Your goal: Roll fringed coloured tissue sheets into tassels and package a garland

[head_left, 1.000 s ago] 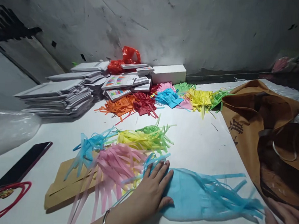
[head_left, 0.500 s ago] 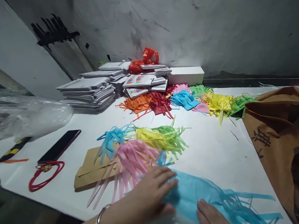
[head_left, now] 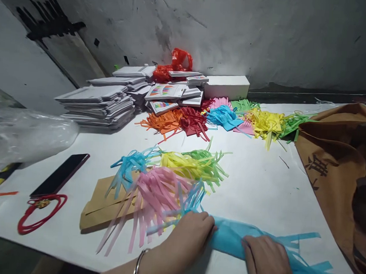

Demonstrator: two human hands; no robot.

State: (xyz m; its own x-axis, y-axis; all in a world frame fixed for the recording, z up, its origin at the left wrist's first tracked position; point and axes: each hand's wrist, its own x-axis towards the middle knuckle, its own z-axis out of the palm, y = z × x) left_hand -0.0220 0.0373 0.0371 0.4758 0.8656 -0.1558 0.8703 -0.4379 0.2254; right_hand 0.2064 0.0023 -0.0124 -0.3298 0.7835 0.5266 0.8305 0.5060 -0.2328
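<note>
1. The left hand (head_left: 196, 231) is resting at the lower centre of the frame, its forearm slanting up from the bottom edge and wearing a silver bangle (head_left: 137, 266); the back of the hand is facing up.
2. Its fingers are bending at the knuckles and grasping the left part of the blue paper (head_left: 229, 238).
3. The right hand (head_left: 268, 260) is lying low, right of centre, back upward, its fingers sitting close together and clasping the same paper; their tips are hiding from view.
4. The blue paper is stretching across the white table (head_left: 248, 186) between both hands, its strips fanning out towards the lower right.
5. Pink strips (head_left: 159, 189) are spreading just left of the left hand, partly covering a brown folder (head_left: 104, 204).
6. Beyond, yellow strips (head_left: 181, 163) are lying mid-frame.
7. At the right edge, a brown bag (head_left: 336, 163) is slumping near the right hand.
</note>
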